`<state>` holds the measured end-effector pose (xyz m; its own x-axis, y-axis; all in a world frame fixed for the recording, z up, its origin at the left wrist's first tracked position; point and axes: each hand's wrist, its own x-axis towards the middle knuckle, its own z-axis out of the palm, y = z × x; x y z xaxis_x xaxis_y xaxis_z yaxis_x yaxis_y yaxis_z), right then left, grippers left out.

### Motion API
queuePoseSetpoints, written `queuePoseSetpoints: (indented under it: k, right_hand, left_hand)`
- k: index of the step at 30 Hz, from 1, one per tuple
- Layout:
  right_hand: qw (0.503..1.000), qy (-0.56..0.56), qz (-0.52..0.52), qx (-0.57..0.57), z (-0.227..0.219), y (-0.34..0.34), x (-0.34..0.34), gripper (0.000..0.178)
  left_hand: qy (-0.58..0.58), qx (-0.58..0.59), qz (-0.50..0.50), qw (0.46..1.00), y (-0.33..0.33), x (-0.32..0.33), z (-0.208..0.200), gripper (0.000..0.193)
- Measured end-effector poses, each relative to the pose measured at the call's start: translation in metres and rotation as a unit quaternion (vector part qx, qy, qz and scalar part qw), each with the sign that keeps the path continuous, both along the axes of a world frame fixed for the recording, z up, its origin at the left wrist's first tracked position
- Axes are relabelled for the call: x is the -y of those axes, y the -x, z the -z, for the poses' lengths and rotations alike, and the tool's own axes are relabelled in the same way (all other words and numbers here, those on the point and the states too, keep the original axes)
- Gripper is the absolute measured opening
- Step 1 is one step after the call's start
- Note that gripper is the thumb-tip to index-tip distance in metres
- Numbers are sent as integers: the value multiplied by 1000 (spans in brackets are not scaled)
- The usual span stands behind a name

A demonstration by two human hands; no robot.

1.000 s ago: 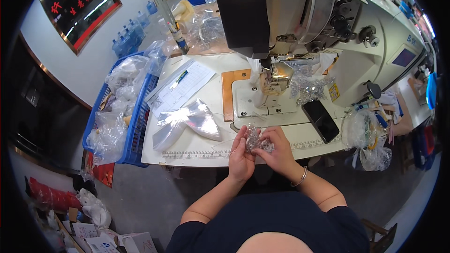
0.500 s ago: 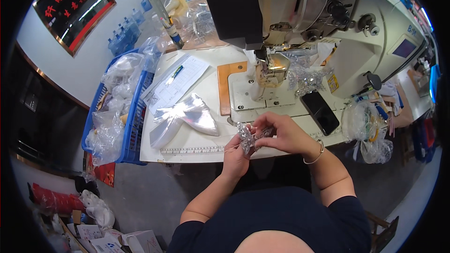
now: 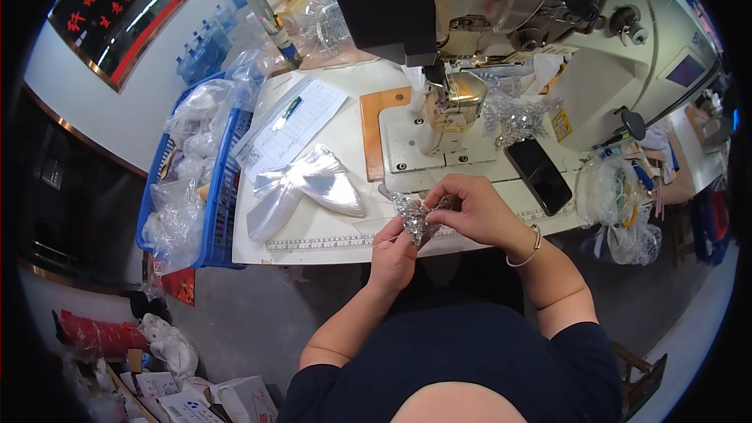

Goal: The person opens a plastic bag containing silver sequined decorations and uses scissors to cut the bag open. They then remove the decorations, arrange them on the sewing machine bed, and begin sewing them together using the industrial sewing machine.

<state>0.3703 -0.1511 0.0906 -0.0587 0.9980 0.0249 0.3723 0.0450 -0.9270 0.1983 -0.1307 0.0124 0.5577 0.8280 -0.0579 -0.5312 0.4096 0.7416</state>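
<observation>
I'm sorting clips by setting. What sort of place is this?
Most likely a small sewing workshop. A large industrial sewing machine stands on the white worktable, a blue basket of bagged pieces sits beside it, and both hands, left hand and right hand, hold a small sequinned piece.

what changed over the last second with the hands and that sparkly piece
Both hands, left hand and right hand, kept hold of the silver sequinned piece at the table's near edge, only turning it slightly. The clear plastic bags, black phone and blue basket stayed put.
</observation>
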Motion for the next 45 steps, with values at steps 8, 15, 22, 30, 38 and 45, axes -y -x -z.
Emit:
queuePoseSetpoints:
  k: [8, 15, 22, 30, 38, 45]
  right_hand:
    - [995, -84, 32, -39, 9, 3, 5, 18]
    - [993, -87, 60, -48, 17, 3, 4, 18]
    - [994, -91, 64, 6, 13, 5, 4, 17]
    - [996, -73, 54, 26, 8, -1, -5, 16]
    - [998, -54, 27, -20, 14, -5, -10, 15]
    - [987, -149, 58, -13, 17, 8, -2, 47]
  left_hand:
    - [16, 49, 3, 999, -2, 0, 0, 34]
    - [6, 65, 15, 998, -2, 1, 6, 34]
    - [21, 47, 36, 998, -3, -1, 7, 37]
    - [103, 110, 107, 983, 3, -12, -7, 51]
    - [140, 146, 97, 975, 4, -12, -3, 43]
    - [37, 62, -12, 997, -4, -6, 7, 31]
